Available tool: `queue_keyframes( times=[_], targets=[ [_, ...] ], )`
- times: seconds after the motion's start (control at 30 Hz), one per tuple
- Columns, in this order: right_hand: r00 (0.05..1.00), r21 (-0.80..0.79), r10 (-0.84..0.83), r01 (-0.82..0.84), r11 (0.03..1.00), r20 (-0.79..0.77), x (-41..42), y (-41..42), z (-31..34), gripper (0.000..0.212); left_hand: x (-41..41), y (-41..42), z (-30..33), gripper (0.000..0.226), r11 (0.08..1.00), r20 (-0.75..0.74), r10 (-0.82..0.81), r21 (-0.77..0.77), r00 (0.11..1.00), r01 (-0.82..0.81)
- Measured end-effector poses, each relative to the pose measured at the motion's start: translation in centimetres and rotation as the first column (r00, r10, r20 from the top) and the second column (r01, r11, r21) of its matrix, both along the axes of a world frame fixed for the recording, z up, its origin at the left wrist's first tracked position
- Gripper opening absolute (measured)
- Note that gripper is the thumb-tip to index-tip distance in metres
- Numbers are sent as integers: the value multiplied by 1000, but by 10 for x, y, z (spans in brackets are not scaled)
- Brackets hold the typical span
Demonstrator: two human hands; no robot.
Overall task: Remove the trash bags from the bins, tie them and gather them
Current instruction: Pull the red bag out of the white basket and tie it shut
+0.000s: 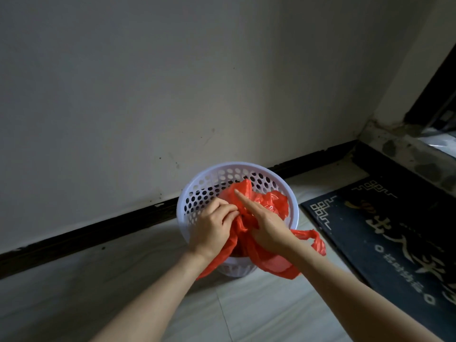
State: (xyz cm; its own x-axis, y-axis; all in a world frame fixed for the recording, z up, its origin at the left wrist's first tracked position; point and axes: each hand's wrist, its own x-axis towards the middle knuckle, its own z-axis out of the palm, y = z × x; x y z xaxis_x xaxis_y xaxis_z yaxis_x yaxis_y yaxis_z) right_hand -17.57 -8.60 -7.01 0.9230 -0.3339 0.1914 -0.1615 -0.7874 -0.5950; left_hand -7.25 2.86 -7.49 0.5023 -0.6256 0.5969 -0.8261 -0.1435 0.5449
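Closest to the camera, two bare forearms reach in from the bottom edge over a pale tiled floor point(246, 304). The red trash bag point(259, 257) is thin, crinkly, see-through-ish plastic, the shopping-bag kind with loop handles. It sits in the white bin point(197, 193), and a good part of it spills over the near rim and hangs down the outside; one handle loop point(317, 239) flops out to the right, past the rim. The rest is bunched up in the middle of the bin's opening, with a flap standing up at the far side. The left hand point(212, 227) has its fingers curled and is pinching a gathered bit of the bag at the centre. The right hand point(267, 230) lies across the bag with its index finger stretched straight out toward the far side of the bin, pressing on the plastic; its other fingers are tucked under, so I can't tell if they grip anything. The two hands are just beside each other. The bin itself is round, with holes all around its wall, standing on the floor near the dark skirting board point(98, 230) and the off-white wall point(172, 82). To the right lies a black doormat point(394, 230) with white characters.
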Motion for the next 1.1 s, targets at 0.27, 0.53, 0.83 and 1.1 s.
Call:
queue_keyframes(
  times=[0.27,0.53,0.83,1.1],
  targets=[
    [993,-192,-30,52,980,113,5,6,-1,24,-1,18,3,13,996,203,-82,55,976,72],
    [983,-197,35,2,980,183,2,8,1,40,-1,21,-3,11,1000,499,-23,4,866,24],
    [988,-327,-46,93,940,148,4,15,-2,28,26,28,4,10,974,571,143,66,809,-219],
    [978,-409,1,87,908,210,1,14,-4,42,50,28,16,43,516,143,543,721,828,-463]
  ],
)
